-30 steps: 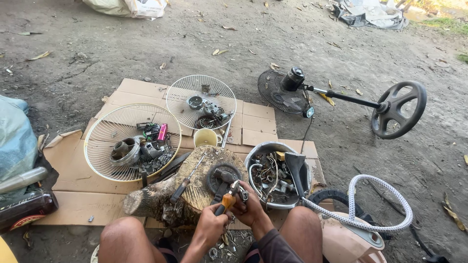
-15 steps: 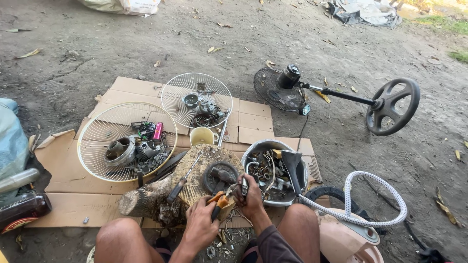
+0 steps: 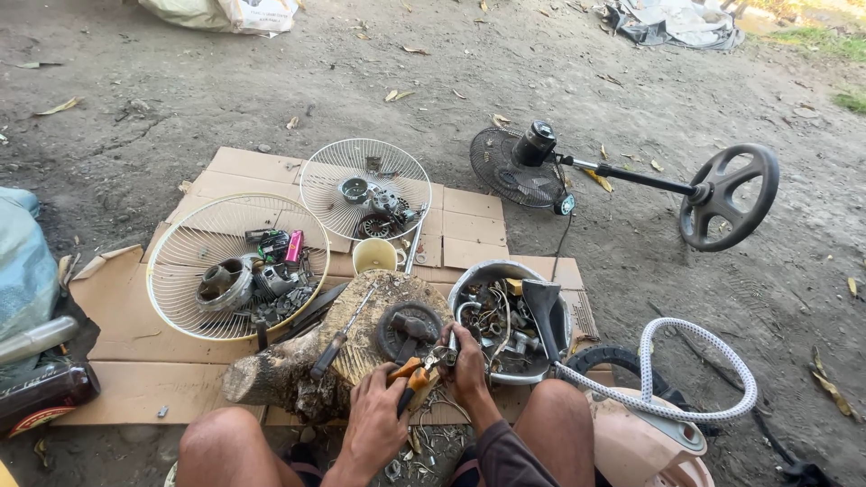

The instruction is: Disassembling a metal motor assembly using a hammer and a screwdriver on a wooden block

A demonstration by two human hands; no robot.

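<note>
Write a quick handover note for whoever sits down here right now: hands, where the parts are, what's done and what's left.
Left hand: grips orange-handled pliers at the log block.
Right hand: pinches a small metal part at the plier tip.
Round black part and screwdriver lie on the log.
Done: stripped pieces sorted into two fan guards and a metal basin.
Left: the part in hand; standing fan looks untouched.

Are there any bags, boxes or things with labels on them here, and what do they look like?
Flattened cardboard box: brown, spread on the dirt under the fan grilles.
Sack: top edge, lumpy, whitish.
Plastic bag: left edge, pale blue-green, bulging.
Dark bottle: lower left, lying down, red and white label.
No signs or screens.
</note>
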